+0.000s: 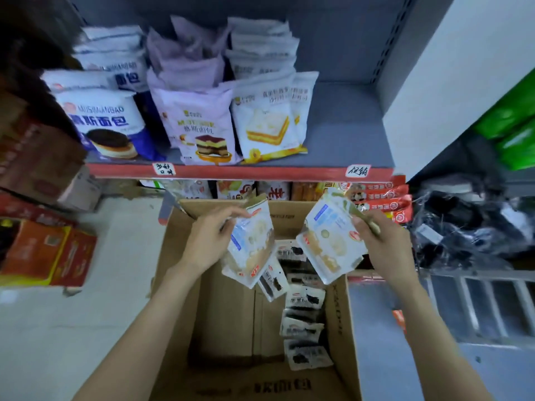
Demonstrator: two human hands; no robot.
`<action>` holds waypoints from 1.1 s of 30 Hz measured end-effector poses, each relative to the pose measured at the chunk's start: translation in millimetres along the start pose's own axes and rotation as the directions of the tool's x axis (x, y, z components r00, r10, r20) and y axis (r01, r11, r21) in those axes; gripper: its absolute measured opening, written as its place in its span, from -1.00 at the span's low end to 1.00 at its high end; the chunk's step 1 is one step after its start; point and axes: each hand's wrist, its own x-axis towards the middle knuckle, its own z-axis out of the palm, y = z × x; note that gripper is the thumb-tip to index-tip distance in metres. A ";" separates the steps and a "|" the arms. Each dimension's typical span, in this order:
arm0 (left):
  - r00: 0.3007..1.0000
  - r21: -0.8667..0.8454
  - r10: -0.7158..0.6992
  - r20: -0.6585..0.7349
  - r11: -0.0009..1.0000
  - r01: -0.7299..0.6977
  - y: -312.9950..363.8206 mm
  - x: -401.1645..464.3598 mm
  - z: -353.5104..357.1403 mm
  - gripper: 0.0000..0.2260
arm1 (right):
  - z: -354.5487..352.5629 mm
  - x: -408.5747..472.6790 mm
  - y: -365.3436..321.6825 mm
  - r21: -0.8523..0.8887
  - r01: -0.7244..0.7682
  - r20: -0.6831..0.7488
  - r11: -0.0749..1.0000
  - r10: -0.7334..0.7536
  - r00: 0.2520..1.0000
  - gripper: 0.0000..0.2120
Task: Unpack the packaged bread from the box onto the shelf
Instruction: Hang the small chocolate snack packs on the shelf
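Two white bread packets (252,244) (333,241) held tilted above the open cardboard box (225,314), more inside

My feed is evenly lit from overhead — dim in the upper left corner, brighter on the pale floor (95,314). Wide-angle bending curves the shelf (344,134) edge and right wall. Everything reads soft — package print smeared, left-edge boxes streaked with motion blur.

Pale tiled floor (121,256). White wall panel (463,68) at right. Grey perforated back panel (333,39). Metal ladder (477,302) lying lower right. Light dim, even.
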 end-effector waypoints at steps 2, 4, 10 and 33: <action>0.997 0.100 0.049 0.059 0.994 -0.055 25.5 8.0 -2.4 -0.63 | -26.3 0.9 -6.1 0.026 0.007 0.012 1.000 -0.007 1.000 -0.86; 0.990 0.151 0.086 0.110 0.983 -0.102 50.5 17.3 -1.5 -0.59 | -51.9 6.3 -10.5 0.047 0.039 0.014 0.998 -0.040 0.999 -0.86; 0.984 0.130 0.174 0.026 0.976 -0.176 122.8 49.1 3.1 -0.50 | -114.6 49.7 -25.9 0.085 0.168 -0.027 0.982 -0.167 0.986 -0.90; 0.956 0.672 0.293 0.036 0.701 -0.240 203.9 275.3 64.6 -0.43 | -147.8 222.3 -16.7 -0.086 0.260 0.018 0.962 -0.259 0.966 -0.82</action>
